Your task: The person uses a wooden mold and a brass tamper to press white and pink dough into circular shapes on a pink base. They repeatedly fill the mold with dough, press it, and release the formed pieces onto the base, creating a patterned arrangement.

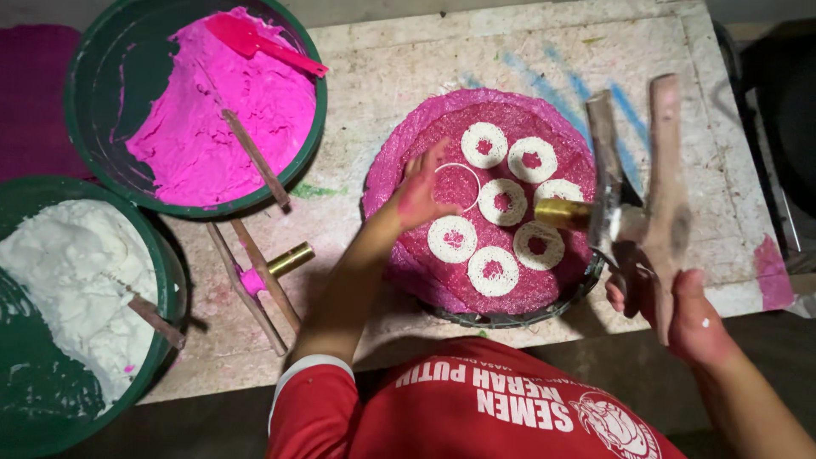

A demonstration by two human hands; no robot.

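Right hand [680, 319], at 4 o'clock, grips a two-handled press [633, 200] whose brass nozzle [561, 212] meets the pink disc [484, 200] at centre. Left hand [422, 191], fingers spread, rests on the disc, apparently touching a white ring [457, 187].

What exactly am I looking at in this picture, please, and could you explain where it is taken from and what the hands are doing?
One camera worn on a person's head looks straight down, so you see their own two bare arms. The right hand grips a two-handled wooden press with a brass nozzle. The left hand rests on a round tray spread with pink strands, topped by white rings. To the left stand a green tub of pink dough with a pink scoop, a tub of white dough, and a second press lying on the worn table.
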